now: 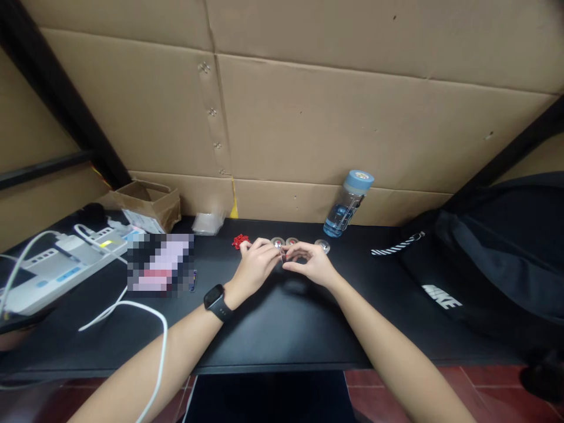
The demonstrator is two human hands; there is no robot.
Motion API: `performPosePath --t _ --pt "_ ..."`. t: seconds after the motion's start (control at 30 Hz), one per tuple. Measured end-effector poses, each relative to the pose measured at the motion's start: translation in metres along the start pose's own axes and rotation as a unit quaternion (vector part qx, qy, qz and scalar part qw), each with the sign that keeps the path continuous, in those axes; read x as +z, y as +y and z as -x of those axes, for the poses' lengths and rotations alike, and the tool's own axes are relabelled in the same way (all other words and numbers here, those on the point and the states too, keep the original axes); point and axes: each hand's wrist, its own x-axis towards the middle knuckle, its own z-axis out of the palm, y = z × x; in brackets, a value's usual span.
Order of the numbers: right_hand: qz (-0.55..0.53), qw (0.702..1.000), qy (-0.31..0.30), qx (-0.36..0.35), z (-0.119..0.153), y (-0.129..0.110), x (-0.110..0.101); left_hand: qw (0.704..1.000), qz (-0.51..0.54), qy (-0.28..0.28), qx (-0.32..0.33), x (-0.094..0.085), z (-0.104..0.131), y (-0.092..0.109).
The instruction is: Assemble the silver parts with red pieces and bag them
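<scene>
Over the black table, my left hand (258,265) and my right hand (312,264) meet at the fingertips. Between them is a small clear disc (283,256) with a bit of red on it, seen almost edge-on and partly hidden by the fingers. My left fingers are closed on it, and my right thumb and fingers pinch at its right side. Just behind the hands lie two round silvery discs (291,241) with red centres. A similar disc (323,245) rests beyond my right hand. Small red pieces (240,241) form a pile beside my left fingers.
A water bottle (348,204) with a blue lid stands at the back. Clear plastic bags (208,223) and an open cardboard box (152,202) are at back left. White power strips (66,267) and a cable (164,335) lie left. A black bag (484,276) fills the right.
</scene>
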Motion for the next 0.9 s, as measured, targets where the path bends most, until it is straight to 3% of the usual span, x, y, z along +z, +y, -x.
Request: performPosePath --t 0.13,0.27,0.53,0.7,0.9 --pt "0.036 0.999 -0.035 -0.022 0.003 -0.007 -0.005 1.0 0.016 -0.001 -0.013 0.001 0.0 -0.002" --pt "0.138 0.987 -0.041 -0.07 0.002 -0.011 -0.007 1.0 0.023 -0.003 -0.016 0.002 0.0 -0.003" --pt "0.343 0.923 -0.087 -0.151 0.004 -0.024 -0.007 0.997 0.034 -0.067 0.032 -0.005 -0.003 -0.01" --pt "0.384 0.903 -0.091 -0.172 0.005 -0.028 -0.002 0.995 0.025 -0.086 0.043 -0.012 -0.004 -0.009" --pt "0.378 0.91 -0.051 -0.162 0.004 -0.024 -0.004 0.997 0.058 -0.055 0.016 -0.021 -0.003 -0.001"
